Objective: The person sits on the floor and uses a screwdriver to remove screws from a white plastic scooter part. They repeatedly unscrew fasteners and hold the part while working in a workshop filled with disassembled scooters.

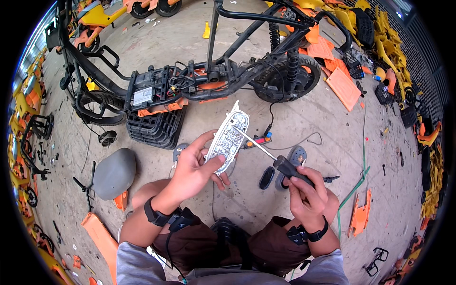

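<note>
My left hand (202, 168) grips a pale, elongated plastic housing (227, 140) with rounded ends and a grey-and-white patterned interior, tilted upward, my thumb lying over its lower part. My right hand (306, 194) is closed around the dark handle of a screwdriver (286, 169). Its long metal shaft reaches up and left onto the housing's interior, near the upper part. Beyond the housing, a small orange, blue and dark tool or device (259, 139) lies on the floor with a cable by it.
A black scooter frame (223, 85) with wheels spans the back, beside a black plastic crate (154, 128). A grey rounded piece (114, 173) is at left. Orange panels (342, 88), a green strap (354, 190) and cables lie on the concrete floor (389, 185). Yellow body parts (380, 28) are piled along the edges.
</note>
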`<action>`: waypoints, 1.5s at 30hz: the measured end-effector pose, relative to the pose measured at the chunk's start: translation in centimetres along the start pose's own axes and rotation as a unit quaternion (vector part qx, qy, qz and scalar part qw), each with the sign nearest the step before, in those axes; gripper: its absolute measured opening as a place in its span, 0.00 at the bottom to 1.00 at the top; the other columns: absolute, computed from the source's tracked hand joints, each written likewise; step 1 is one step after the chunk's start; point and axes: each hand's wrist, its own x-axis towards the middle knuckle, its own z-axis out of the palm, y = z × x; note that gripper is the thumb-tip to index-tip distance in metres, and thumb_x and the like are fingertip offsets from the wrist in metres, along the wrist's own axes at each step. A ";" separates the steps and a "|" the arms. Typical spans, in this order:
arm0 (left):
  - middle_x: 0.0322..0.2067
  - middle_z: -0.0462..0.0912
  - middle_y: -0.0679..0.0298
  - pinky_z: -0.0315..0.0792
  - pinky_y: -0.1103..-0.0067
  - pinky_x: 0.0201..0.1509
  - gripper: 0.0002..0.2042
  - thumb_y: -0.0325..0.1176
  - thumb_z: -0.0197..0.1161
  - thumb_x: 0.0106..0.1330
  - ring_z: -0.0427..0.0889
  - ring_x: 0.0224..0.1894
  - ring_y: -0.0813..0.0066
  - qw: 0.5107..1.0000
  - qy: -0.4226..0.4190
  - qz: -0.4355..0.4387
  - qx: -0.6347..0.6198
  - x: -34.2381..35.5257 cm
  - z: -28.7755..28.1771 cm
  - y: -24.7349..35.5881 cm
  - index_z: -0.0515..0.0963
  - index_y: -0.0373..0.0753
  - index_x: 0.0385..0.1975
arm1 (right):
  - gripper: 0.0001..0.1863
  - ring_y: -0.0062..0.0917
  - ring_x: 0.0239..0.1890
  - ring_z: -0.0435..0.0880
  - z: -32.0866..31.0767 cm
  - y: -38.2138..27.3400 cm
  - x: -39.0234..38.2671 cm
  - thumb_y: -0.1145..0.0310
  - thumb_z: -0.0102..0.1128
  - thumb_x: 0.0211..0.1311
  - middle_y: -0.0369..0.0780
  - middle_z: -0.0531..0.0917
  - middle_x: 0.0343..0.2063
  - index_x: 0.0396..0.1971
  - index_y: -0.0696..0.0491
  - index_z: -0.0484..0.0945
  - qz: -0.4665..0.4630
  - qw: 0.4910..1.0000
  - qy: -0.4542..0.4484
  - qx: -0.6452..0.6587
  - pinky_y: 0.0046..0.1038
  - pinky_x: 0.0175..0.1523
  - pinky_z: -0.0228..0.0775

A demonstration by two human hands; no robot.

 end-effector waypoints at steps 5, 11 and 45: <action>0.46 0.83 0.50 0.82 0.77 0.25 0.27 0.21 0.53 0.70 0.87 0.28 0.65 0.999 0.010 0.002 0.038 0.0 0.2 -0.1 0.55 0.33 0.69 | 0.17 0.41 0.41 0.85 0.0 0.1 -0.4 0.88 0.69 0.42 0.48 0.83 0.44 0.36 0.58 0.83 0.032 0.999 0.002 0.001 0.36 0.47 0.78; 0.46 0.83 0.51 0.82 0.78 0.26 0.28 0.21 0.53 0.70 0.87 0.28 0.66 0.998 0.013 0.006 0.055 -0.1 0.3 -0.1 0.54 0.33 0.69 | 0.16 0.41 0.41 0.85 0.2 0.2 -0.5 0.88 0.69 0.42 0.48 0.83 0.43 0.35 0.59 0.83 0.041 0.999 0.014 0.006 0.35 0.46 0.78; 0.34 0.83 0.60 0.77 0.82 0.22 0.27 0.24 0.56 0.68 0.86 0.26 0.78 0.919 0.081 0.059 0.380 0.0 0.0 -1.2 0.61 0.36 0.68 | 0.17 0.36 0.36 0.83 0.1 0.2 0.9 0.85 0.69 0.44 0.45 0.84 0.45 0.38 0.58 0.83 -0.049 0.997 -0.053 -0.021 0.32 0.38 0.72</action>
